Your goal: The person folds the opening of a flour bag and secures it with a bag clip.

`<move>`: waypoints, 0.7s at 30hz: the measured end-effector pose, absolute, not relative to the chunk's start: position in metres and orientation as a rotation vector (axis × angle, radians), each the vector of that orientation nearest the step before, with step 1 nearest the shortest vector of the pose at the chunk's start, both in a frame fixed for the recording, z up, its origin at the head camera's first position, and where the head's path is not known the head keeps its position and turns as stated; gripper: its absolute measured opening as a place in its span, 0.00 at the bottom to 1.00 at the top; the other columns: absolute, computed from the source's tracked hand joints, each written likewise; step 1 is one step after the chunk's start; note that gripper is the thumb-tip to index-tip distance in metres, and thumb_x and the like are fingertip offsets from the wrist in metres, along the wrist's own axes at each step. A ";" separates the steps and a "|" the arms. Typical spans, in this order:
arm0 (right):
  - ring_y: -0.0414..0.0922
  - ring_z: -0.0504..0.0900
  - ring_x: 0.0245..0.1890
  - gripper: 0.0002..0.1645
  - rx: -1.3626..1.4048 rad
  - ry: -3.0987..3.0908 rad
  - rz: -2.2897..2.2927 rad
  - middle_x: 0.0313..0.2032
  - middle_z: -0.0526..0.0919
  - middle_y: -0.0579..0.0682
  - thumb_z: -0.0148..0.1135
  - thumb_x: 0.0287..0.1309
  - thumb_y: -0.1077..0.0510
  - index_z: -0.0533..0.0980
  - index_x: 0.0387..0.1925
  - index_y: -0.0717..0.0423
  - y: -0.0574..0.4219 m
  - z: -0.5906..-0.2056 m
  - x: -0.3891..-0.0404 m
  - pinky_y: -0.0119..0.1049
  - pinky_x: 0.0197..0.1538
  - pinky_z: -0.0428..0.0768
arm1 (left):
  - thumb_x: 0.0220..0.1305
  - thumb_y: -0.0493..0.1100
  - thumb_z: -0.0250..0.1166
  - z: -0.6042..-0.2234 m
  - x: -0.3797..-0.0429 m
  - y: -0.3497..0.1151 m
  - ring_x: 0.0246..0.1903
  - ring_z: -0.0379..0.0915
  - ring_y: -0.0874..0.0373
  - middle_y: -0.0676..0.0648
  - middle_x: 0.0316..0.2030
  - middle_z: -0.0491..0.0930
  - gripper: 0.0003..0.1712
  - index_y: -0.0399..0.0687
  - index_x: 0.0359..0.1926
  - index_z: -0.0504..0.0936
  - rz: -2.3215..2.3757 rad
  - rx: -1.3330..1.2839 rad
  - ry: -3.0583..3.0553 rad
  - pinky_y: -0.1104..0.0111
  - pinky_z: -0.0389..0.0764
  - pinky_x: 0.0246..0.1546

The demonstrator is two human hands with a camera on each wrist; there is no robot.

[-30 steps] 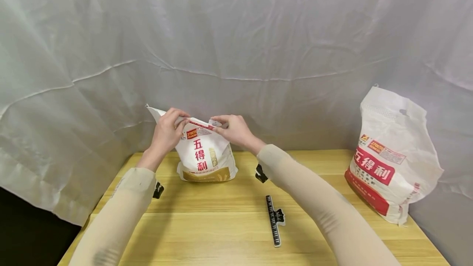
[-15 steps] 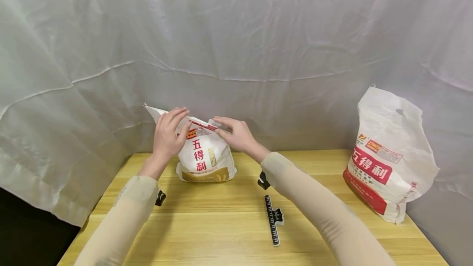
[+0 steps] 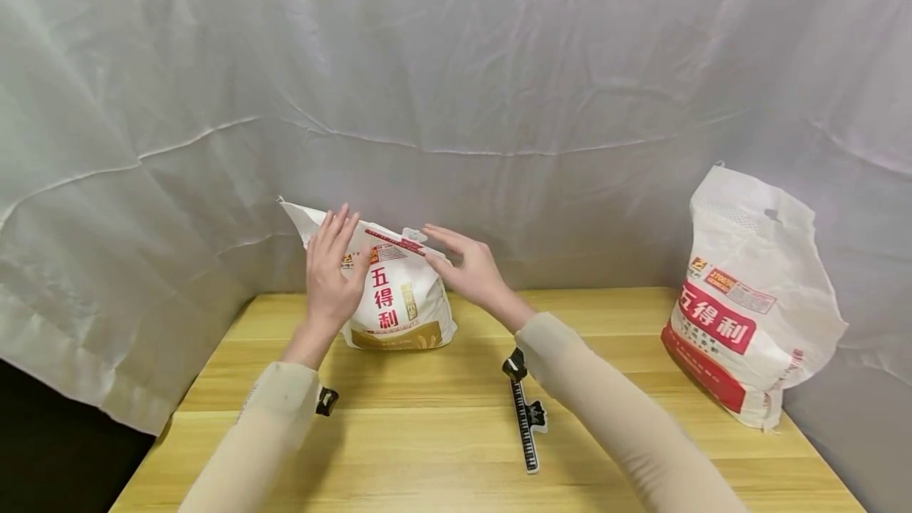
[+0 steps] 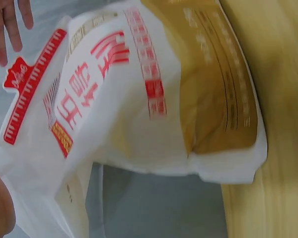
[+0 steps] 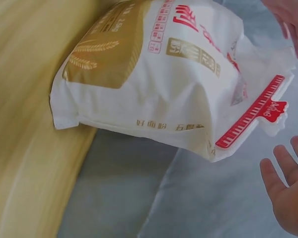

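A white flour bag (image 3: 420, 307) with red characters and a gold base stands at the back left of the table. Across its top sits a red sealing clip (image 3: 395, 241) with a keyboard pattern, plain in the left wrist view as a red clip (image 4: 37, 82). My left hand (image 3: 332, 271) is beside the bag's upper left, fingers straight and spread, overlapping the bag in the head view. To the clip's right is my right hand (image 3: 473, 266), its fingers extended; the right wrist view shows the fingers (image 5: 288, 166) apart from the clip (image 5: 251, 113).
A black sealing clip (image 3: 526, 426) with a keyboard pattern lies on the wooden table (image 3: 427, 434), near the right forearm. At the right edge stands a larger flour bag (image 3: 748, 299) with a red base. Grey cloth (image 3: 499, 101) hangs behind the table.
Both hands have let go of the red clip on the bag's top; their fingers have straightened and drawn back, the right one rightward. The clip stays on the bag.
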State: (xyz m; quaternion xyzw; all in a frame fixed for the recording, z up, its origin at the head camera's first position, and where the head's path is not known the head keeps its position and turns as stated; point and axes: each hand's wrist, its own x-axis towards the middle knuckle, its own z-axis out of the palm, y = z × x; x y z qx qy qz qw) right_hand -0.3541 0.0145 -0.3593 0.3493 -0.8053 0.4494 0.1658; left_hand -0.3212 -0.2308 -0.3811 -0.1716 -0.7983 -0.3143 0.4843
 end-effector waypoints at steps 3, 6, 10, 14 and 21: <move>0.45 0.74 0.71 0.27 0.957 -2.268 1.331 0.70 0.76 0.46 0.65 0.71 0.54 0.76 0.69 0.52 0.019 -0.362 -0.350 0.41 0.69 0.76 | 0.74 0.51 0.59 -0.386 -0.319 -0.224 0.76 0.56 0.37 0.43 0.76 0.65 0.32 0.42 0.73 0.73 -0.792 -0.413 -1.910 0.35 0.51 0.75; 0.44 0.74 0.70 0.27 0.916 -2.235 1.391 0.70 0.77 0.45 0.66 0.71 0.54 0.77 0.69 0.51 0.024 -0.365 -0.346 0.41 0.69 0.76 | 0.74 0.53 0.58 -0.391 -0.317 -0.216 0.76 0.57 0.38 0.42 0.76 0.66 0.32 0.40 0.72 0.73 -0.817 -0.410 -1.867 0.37 0.52 0.75; 0.45 0.75 0.70 0.27 0.884 -2.174 1.482 0.70 0.77 0.46 0.67 0.70 0.56 0.77 0.69 0.51 0.030 -0.371 -0.342 0.46 0.68 0.77 | 0.74 0.52 0.58 -0.396 -0.313 -0.204 0.76 0.57 0.38 0.42 0.76 0.65 0.33 0.38 0.72 0.72 -0.831 -0.396 -1.836 0.38 0.53 0.75; 0.46 0.75 0.69 0.27 0.849 -2.117 1.566 0.69 0.77 0.48 0.68 0.69 0.58 0.77 0.68 0.52 0.038 -0.377 -0.336 0.51 0.68 0.77 | 0.74 0.52 0.58 -0.402 -0.308 -0.192 0.76 0.56 0.39 0.41 0.77 0.64 0.34 0.38 0.73 0.71 -0.850 -0.397 -1.830 0.37 0.53 0.75; 0.48 0.76 0.69 0.26 0.779 -2.028 1.659 0.68 0.78 0.50 0.68 0.69 0.60 0.77 0.66 0.58 0.053 -0.388 -0.326 0.47 0.67 0.78 | 0.77 0.59 0.54 -0.411 -0.303 -0.170 0.76 0.56 0.36 0.39 0.77 0.63 0.37 0.38 0.74 0.69 -0.903 -0.418 -1.821 0.36 0.51 0.74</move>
